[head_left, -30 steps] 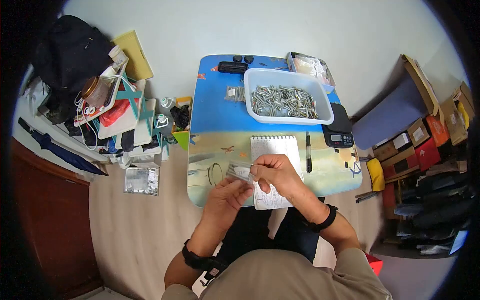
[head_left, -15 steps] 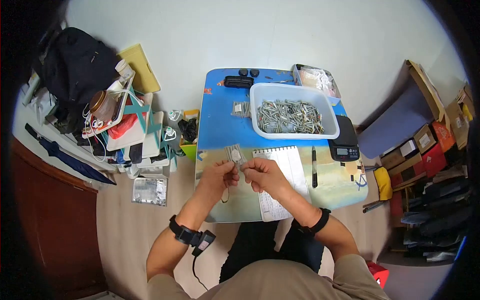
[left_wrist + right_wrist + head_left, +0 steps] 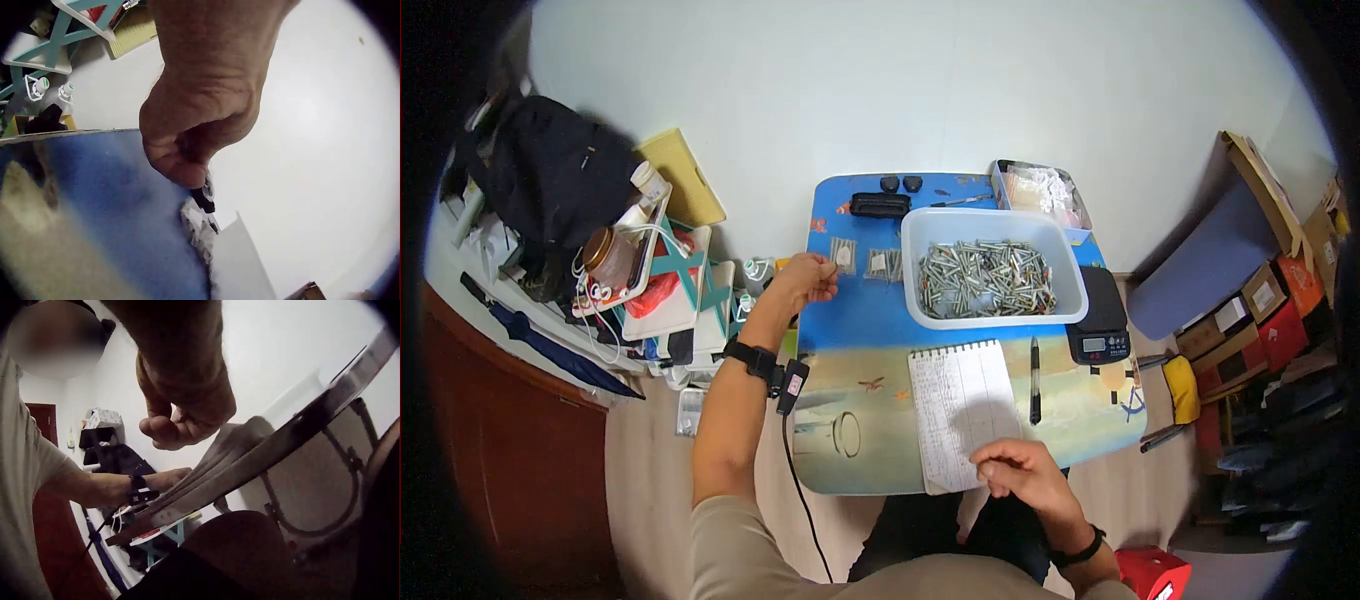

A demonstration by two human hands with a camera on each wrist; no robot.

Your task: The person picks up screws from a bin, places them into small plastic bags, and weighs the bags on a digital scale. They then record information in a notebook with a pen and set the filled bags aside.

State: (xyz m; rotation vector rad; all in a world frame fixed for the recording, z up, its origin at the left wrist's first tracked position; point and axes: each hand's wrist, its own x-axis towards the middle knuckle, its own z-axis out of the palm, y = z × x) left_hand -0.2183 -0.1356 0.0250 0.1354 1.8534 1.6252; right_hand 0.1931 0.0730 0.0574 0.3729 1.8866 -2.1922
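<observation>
At the table's left edge my left hand (image 3: 810, 278) pinches the near edge of a small clear bag of screws (image 3: 843, 255) with curled fingers. The bag lies on the blue part of the table. Beside it on the right is a similar bag (image 3: 884, 265). In the left wrist view, clear plastic (image 3: 209, 177) shows at the fingertips. My right hand (image 3: 1025, 475) hovers over the lower right corner of a spiral notepad (image 3: 960, 400), its fingers loosely curled with nothing in them. A pen (image 3: 1035, 380) lies to the right of the notepad.
A translucent tub (image 3: 995, 318) full of loose screws stands right of the bags. A black digital scale (image 3: 1098, 318) sits at the table's right edge. Behind are a black case (image 3: 880, 205) and a box of plastic bags (image 3: 1040, 195). A shelf (image 3: 690, 285) stands left of the table.
Both hands held the bag of screws over the table's front left. The right hand has let go and drawn back towards me; the left has carried the bag away to the far left.
</observation>
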